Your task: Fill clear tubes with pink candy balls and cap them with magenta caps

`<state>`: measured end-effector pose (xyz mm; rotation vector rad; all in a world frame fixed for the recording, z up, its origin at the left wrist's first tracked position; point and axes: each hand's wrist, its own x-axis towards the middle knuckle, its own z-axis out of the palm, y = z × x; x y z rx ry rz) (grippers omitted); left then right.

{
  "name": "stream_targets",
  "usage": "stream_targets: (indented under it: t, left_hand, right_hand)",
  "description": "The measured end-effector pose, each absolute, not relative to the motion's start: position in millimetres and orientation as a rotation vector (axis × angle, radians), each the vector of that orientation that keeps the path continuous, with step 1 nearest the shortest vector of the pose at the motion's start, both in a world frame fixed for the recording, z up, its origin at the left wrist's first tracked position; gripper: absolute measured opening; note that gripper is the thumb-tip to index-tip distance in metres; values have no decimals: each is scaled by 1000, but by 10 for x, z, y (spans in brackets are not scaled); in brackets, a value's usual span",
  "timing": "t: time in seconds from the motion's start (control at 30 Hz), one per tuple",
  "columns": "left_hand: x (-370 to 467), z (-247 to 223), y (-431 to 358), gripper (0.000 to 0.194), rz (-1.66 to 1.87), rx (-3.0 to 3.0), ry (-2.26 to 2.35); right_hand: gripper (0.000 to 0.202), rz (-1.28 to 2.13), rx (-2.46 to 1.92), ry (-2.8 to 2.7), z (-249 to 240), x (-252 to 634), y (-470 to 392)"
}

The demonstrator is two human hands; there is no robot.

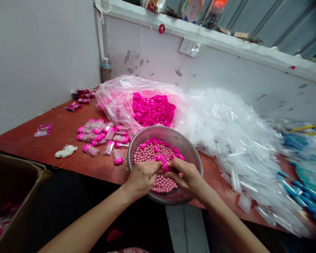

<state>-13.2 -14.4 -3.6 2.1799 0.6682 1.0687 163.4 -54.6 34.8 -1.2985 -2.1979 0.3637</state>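
A glossy, curved pink plastic cap (164,164), its long axis slanting from eleven toward five o'clock, is pinched by both hands, left hand (143,176) and right hand (186,175), above round pink beads (164,185) in a smooth metal bowl (175,133). Bead-filled tubes (91,150) lie at ten o'clock on the red surface (65,135), a crinkled bag (118,89) near twelve.
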Motion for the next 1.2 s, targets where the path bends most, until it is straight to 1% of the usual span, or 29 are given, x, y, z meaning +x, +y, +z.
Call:
stream_targets:
  t: [0.1,0.17,0.37,0.47,0.5,0.53,0.6,0.63,0.67,0.7,0.77,0.83,0.9,0.97,1.07,1.13,1.2]
  left_hand:
    - [-138,-18,-132,19,1018,2226,656]
    - [-141,-13,-118,20,1000,2204,667]
    - [-157,-8,-69,27,834,2027,705]
    - [-152,48,-52,27,768,1933,705]
    - [-145,73,-49,27,763,1919,691]
    - [-137,97,-49,25,764,1913,670]
    - [-121,132,-52,23,755,1918,614]
    - [-116,140,-54,22,747,1919,592]
    - [-115,141,-53,22,738,1909,582]
    - [-117,137,-50,21,737,1885,589]
    - [-129,123,-32,20,765,1800,631]
    - [-143,114,-1,20,822,1664,668]
    - [-147,115,33,22,885,1522,678]
    - [-134,125,57,23,927,1398,676]
    - [-89,140,63,24,930,1240,690]
    - [-56,145,54,24,919,1155,688]
    - [-30,142,45,24,912,1092,657]
  right_hand:
    - [14,445,-1284,-2219,386,1669,-504]
    - [15,428,-1273,-2247,413,1674,-488]
    - [16,192,-1253,-2447,402,1677,-516]
    - [14,115,-1302,-2524,442,1722,-489]
    - [16,83,-1311,-2538,485,1734,-471]
    - [27,45,-1303,-2554,544,1740,-453]
    - [58,-29,-1234,-2628,687,1727,-423]
    - [67,-52,-1184,-2688,755,1712,-412]
    - [69,-67,-1134,-2751,811,1696,-403]
    - [66,-86,-1097,-2795,847,1681,-397]
    - [55,-156,-1111,-2770,844,1666,-394]
    - [43,-247,-1204,-2610,747,1669,-403]
    - [40,-317,-1302,-2425,592,1662,-428]
    - [48,-366,-1390,-2313,436,1617,-465]
    - [69,-477,-1533,-2217,289,1481,-511]
    - [71,-555,-1600,-2158,259,1388,-515]
    - [66,-604,-1610,-2110,256,1332,-497]
